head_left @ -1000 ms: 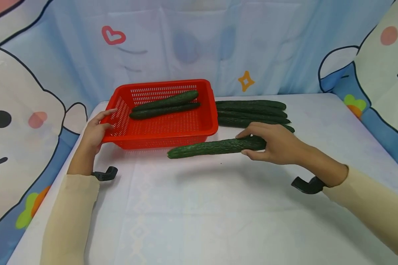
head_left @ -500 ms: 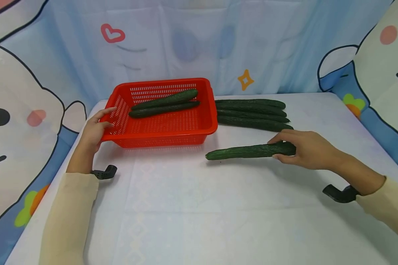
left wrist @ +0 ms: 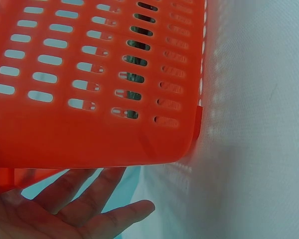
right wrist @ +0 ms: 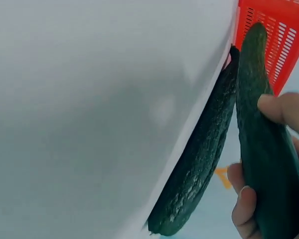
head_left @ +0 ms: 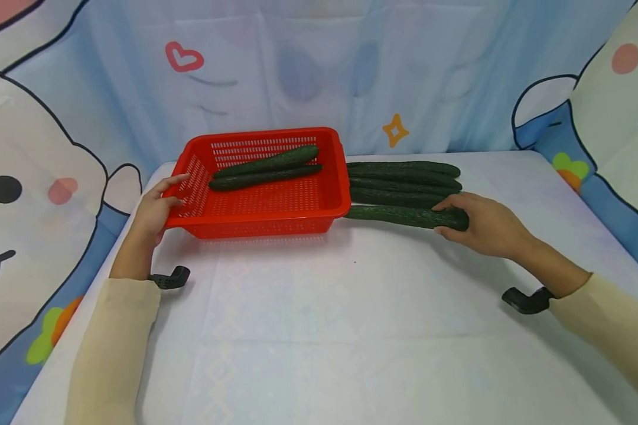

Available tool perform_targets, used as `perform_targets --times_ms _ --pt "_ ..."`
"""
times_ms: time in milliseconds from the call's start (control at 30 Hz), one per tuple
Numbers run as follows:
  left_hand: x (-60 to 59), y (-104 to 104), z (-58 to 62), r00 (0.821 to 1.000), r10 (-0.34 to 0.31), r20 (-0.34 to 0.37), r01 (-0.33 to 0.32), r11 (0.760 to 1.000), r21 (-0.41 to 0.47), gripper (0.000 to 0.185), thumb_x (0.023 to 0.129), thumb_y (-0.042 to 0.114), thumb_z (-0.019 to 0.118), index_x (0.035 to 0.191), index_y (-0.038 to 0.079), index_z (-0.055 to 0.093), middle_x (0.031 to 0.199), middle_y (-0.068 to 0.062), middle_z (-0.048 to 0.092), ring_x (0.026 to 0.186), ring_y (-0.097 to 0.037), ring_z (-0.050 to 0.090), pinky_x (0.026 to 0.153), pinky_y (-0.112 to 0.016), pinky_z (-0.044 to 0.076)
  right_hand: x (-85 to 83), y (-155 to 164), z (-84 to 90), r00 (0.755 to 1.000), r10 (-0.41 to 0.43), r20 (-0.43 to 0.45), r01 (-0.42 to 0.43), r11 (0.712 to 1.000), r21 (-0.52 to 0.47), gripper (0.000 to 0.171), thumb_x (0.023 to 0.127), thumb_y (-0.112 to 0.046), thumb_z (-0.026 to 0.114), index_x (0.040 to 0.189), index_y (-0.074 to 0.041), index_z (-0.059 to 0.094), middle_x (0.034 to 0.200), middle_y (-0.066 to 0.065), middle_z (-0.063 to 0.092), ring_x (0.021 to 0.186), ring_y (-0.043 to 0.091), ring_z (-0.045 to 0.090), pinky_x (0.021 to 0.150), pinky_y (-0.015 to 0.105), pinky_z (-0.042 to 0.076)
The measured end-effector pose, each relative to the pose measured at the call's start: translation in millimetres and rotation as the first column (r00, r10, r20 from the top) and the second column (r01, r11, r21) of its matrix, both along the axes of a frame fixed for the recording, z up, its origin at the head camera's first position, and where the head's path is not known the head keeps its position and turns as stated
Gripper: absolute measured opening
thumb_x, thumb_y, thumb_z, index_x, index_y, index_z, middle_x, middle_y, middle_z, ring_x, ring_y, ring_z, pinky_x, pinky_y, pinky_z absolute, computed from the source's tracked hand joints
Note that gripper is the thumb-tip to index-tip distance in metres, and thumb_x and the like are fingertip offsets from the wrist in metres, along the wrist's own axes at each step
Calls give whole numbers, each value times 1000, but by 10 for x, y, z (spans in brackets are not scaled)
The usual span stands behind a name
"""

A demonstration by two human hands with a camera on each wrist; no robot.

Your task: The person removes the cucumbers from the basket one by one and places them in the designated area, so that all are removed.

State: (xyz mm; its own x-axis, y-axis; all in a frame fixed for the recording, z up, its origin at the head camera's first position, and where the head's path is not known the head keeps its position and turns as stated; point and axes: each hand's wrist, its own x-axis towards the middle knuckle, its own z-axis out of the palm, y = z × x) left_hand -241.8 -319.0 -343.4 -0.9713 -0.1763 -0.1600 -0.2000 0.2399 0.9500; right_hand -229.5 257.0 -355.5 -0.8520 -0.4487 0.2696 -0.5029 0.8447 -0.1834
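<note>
In the head view my right hand [head_left: 489,227] holds a dark green cucumber [head_left: 399,216] by its right end, thumb and fingers round it. That cucumber lies alongside a row of several cucumbers [head_left: 399,182] to the right of the basket. The right wrist view shows the gripped cucumber [right wrist: 261,134] close beside another cucumber [right wrist: 194,159]. At the left end of the red perforated basket [head_left: 260,225], my left hand [head_left: 151,215] grips the rim; in the left wrist view several of its fingers [left wrist: 89,201] extend below the rim. Two cucumbers [head_left: 266,169] lie in the basket.
A white cloth [head_left: 319,330] covers the table. Behind it hangs a blue curtain [head_left: 319,71] with printed cartoon animals on both sides. A dark wrist mount [head_left: 171,277] sits on the left wrist, and another mount [head_left: 526,301] on the right.
My right hand has carried the cucumber right, away from the front of the basket, then back and up against the row of cucumbers. The left hand and basket have stayed in place.
</note>
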Motion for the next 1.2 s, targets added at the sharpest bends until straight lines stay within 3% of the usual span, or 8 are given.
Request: perform_targets --times_ms 200,433,733,967,1200 --pt "-1 0 -22 1000 3 3 -3 1000 -14 49 95 17 41 135 43 39 149 -5 23 125 -27 37 75 -19 53 -155 -68 -50 993 2 119 8 996 -84 41 77 -28 72 114 -14 60 116 9 59 103 27 55 82 47 46" --pt "-22 -9 -42 1000 1 10 -1 1000 -9 49 95 17 41 135 45 39 150 -5 22 125 -27 38 75 -20 53 -280 -111 -116 991 -9 134 20 996 -81 41 78 -24 72 116 -14 60 115 11 58 103 29 56 79 47 47" --pt "-14 6 -16 1000 10 6 -10 1000 -7 47 95 19 42 133 47 40 149 -3 23 126 -26 38 86 -27 49 -373 -166 -146 991 -15 130 31 992 -121 38 78 -21 72 114 -14 63 112 12 58 95 26 56 69 41 46" --pt "-12 1 -2 1000 10 -3 -10 1000 -6 50 94 15 42 133 45 41 149 -4 24 126 -27 36 84 -27 50 -426 -178 -114 968 -73 240 92 993 -72 40 79 -24 71 116 -14 61 118 15 57 63 20 51 55 31 38" --pt "-7 1 4 1000 6 3 -6 1000 -4 49 94 16 42 133 45 41 149 -4 23 127 -27 36 87 -30 49 -435 -211 -78 953 -114 282 129 991 -36 37 78 -24 71 112 -12 63 114 17 59 79 23 57 60 33 42"
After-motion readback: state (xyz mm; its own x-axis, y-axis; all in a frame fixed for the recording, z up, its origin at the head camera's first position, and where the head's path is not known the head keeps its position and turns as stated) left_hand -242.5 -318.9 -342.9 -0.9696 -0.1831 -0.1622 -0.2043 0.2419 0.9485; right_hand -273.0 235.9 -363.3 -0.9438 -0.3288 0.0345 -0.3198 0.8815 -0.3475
